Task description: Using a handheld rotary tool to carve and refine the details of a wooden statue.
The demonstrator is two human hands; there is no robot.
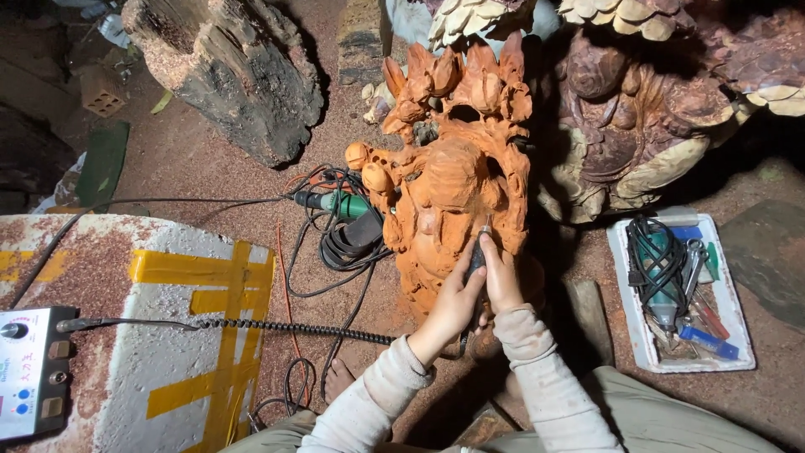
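Left hand (454, 304): it wraps its fingers around the dark carving tool, thumb side up, low on the wood carving.
Right hand (501, 281): its fingers close on the same tool from the other side, right next to the left hand.
Carving tool (477, 256): a thin dark handpiece held between both hands. Its tip touches the front of the carving.
Wood carving (453, 180): a big orange-red carved piece that stands on the dirt floor just in front of the person. It has leaf shapes on top.
Coiled cord (293, 329): a black curly cord that runs from the control box toward the hands.
Control box (29, 369): a small white box with knobs, on the block at the bottom left.
Block (168, 335): a grey slab with yellow tape strips.
Green power tool (335, 204): it lies on the floor left of the carving, among black cables.
Tray (637, 335): a white tray on the right, with a green tool, scissors and small bits in it.
Log (226, 67): a rough dark log at the top left.
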